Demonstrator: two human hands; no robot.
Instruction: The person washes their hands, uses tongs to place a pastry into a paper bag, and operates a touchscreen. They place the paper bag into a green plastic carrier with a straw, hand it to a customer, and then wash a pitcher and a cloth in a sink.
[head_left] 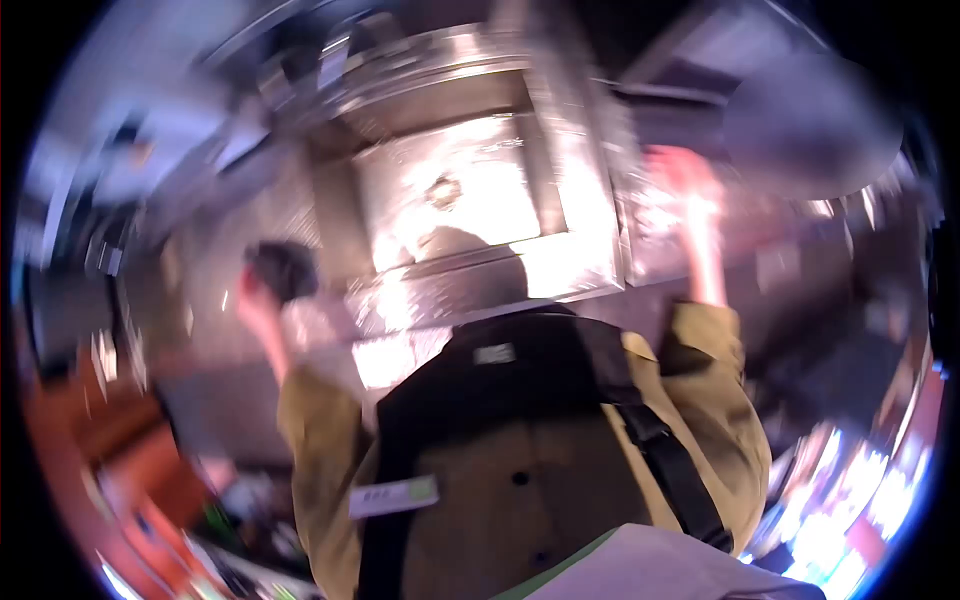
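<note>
My left hand (255, 300) is over the steel counter left of the sink, closed around a dark, rounded thing (281, 270). Blur hides what kind of thing that is. On the other side, my right hand (687, 178) reaches over the steel counter (650, 245) right of the sink. Its fingers are smeared by motion, so whether it holds anything cannot be made out. Between the two hands lies the square steel sink (545, 180), brightly lit, with a drain (443, 192) in its bottom.
A large grey round shape (812, 125) stands just beyond my right hand. Blurred dark items (345, 55) line the back of the sink. Orange-brown surfaces (130, 450) lie low on the left, and bright blurred shelves or lights (840, 510) low on the right.
</note>
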